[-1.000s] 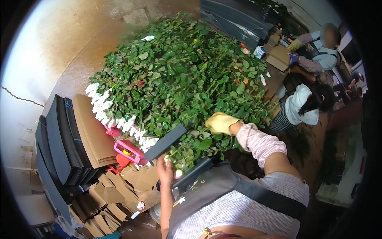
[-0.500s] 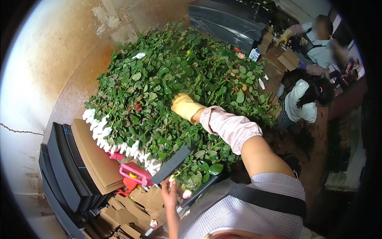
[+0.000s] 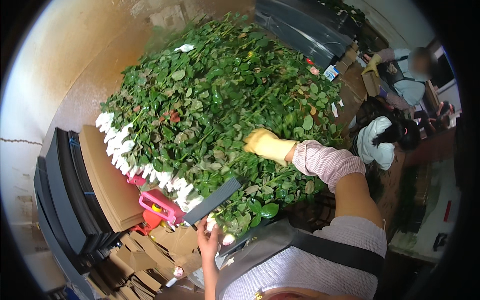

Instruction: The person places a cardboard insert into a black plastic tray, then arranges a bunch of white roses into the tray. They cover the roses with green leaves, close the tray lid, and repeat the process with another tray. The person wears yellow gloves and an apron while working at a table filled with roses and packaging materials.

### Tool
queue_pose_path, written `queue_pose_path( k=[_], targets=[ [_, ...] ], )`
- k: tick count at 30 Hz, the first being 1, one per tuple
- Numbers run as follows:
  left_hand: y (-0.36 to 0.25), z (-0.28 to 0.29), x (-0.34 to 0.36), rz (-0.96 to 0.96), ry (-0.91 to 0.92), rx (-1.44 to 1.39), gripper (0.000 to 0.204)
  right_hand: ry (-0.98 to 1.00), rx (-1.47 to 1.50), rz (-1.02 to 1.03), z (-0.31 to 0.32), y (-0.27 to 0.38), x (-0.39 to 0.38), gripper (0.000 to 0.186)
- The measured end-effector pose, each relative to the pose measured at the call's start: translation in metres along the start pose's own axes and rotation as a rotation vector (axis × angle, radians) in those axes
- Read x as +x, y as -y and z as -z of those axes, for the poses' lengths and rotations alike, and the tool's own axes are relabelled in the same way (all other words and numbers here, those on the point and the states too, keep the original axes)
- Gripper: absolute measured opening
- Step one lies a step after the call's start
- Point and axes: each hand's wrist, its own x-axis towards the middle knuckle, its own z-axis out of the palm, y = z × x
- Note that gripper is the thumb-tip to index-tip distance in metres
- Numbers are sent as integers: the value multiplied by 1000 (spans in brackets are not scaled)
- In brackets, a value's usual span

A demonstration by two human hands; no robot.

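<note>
My bare left hand (image 3: 208,241) is closed at the near edge of the heap, its fingertips on a pale rose bud (image 3: 211,221) beside a dark grey bar (image 3: 212,201). A second pinkish rose (image 3: 228,239) hangs just right of those fingers. My right hand (image 3: 270,145), in a yellow rubber glove with a striped sleeve above it, reaches into the big heap of leafy rose stems (image 3: 200,115). Its fingers curl in among stems and are partly hidden by leaves. Foliage beside the glove is blurred. White-wrapped rose heads (image 3: 120,142) line the heap's left edge.
A pink plastic-framed tool (image 3: 160,206) lies left of the bar. Stacked brown cardboard (image 3: 107,177) and dark sheets (image 3: 65,185) stand farther left. A loose rose (image 3: 178,271) lies lower down. Other people work at the far right, one gloved (image 3: 371,65), near a small carton (image 3: 331,73).
My gloved right hand has moved right and slightly nearer through the stems, with foliage around it stirring. My left hand stays by the bar and rose bud. The whole view has shifted slightly.
</note>
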Motion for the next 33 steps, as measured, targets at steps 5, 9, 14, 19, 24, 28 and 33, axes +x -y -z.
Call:
queue_pose_path(
  k=[5, 9, 14, 19, 24, 28, 33],
  targets=[
    [1, 6, -4, 41, 9, -33, 52, -118, 518, 87, 66, -24, -62, 59],
    [0, 6, -4, -1, -13, 21, 58, -319, 540, -75, 124, -33, -37, 42],
    [-5, 6, -3, -11, 32, 11, 63, -441, 122, -153, 105, -19, 58, 37],
    [-24, 12, -37, -110, -54, 316, 67, -414, 343, -257, 137, -9, 58, 36],
    [-44, 18, -63, -139, -193, 84, 41, -986, 776, 227, 143, -4, -25, 37],
    [-52, 15, -37, -403, -184, -229, 74, -1014, 1598, 620, 119, 11, -96, 46],
    [-111, -4, -15, -760, -283, -387, 109, -938, 1028, 496, 113, 37, -114, 45]
  ],
)
